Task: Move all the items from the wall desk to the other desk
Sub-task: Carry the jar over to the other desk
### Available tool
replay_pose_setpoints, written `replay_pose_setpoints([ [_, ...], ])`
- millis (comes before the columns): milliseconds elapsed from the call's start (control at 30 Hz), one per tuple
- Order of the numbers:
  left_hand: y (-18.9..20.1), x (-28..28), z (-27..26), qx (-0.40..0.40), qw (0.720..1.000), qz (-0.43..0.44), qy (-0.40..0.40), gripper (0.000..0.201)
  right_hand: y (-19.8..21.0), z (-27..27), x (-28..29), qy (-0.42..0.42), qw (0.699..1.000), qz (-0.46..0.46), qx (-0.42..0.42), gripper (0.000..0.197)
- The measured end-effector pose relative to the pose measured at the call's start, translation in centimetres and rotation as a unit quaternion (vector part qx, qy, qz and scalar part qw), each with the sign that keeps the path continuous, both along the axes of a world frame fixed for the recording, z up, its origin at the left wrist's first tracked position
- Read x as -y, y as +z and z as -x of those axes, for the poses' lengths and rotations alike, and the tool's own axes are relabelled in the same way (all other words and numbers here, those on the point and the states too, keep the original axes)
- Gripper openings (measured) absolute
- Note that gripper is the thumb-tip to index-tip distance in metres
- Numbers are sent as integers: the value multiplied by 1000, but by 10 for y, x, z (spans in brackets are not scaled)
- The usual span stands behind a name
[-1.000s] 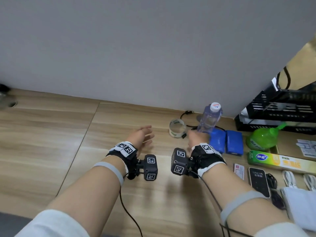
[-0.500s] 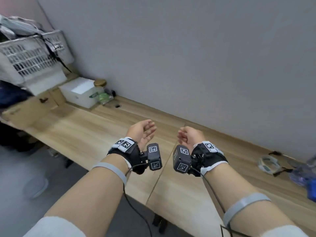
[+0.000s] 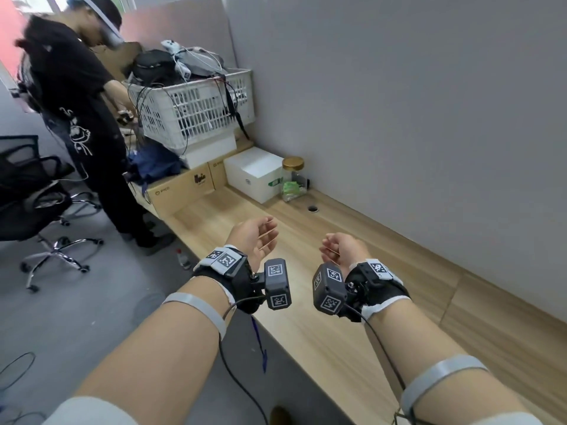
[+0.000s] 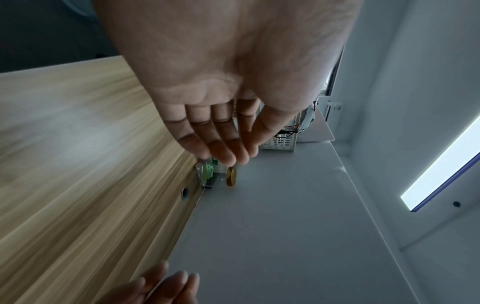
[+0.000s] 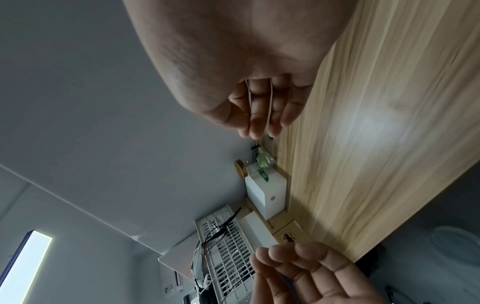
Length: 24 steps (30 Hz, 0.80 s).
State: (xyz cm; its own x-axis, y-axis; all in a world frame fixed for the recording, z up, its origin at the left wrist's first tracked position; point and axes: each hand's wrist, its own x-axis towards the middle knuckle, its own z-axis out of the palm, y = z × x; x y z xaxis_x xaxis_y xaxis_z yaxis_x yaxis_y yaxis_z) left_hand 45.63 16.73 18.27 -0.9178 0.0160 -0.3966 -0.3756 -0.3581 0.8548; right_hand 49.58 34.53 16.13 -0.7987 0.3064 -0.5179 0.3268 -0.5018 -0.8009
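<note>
Above the long pale wood-grain desk (image 3: 352,332) against the grey wall (image 3: 429,118), both empty hands, left (image 3: 253,237) and right (image 3: 342,251), hover with fingers loosely apart, while a gold-lidded glass jar (image 3: 293,179), white box (image 3: 253,173) and white mesh basket (image 3: 196,115) crowd its far end.

The left hand (image 4: 233,86) covers most of the white slatted plastic basket (image 4: 281,142) at twelve o'clock in its wrist view. The clear gold-lidded glass jar (image 3: 293,179) holds something green, too small to identify. The light wooden table (image 3: 352,302) runs off frame at four o'clock. The right hand (image 3: 340,251) hides its fingertips from the head camera.
</note>
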Motion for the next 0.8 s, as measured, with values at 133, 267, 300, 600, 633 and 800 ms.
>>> replay_pose_setpoints([
  [133, -11, 26, 67, -2, 1000, 26, -1, 12, -18, 68, 28, -10, 1000, 25, 0, 16],
  [267, -19, 45, 143, 2, 998, 55, -14, 8, -34, 148, 49, -18, 999, 46, 20, 19],
  [300, -20, 49, 162, 6, 998, 61, -20, 7, -37, 168, 54, -21, 998, 51, 28, 20],
  [600, -30, 49, 307, 12, 995, 65, -77, 10, -36, 295, 58, -31, 997, 29, 59, 21],
  [633, -32, 45, 321, 10, 994, 66, -89, 10, -38, 305, 55, -39, 997, 18, 62, 19],
  [800, -48, 11, 400, -18, 972, 123, -201, 16, -54, 346, 40, -66, 994, -31, 80, 10],
])
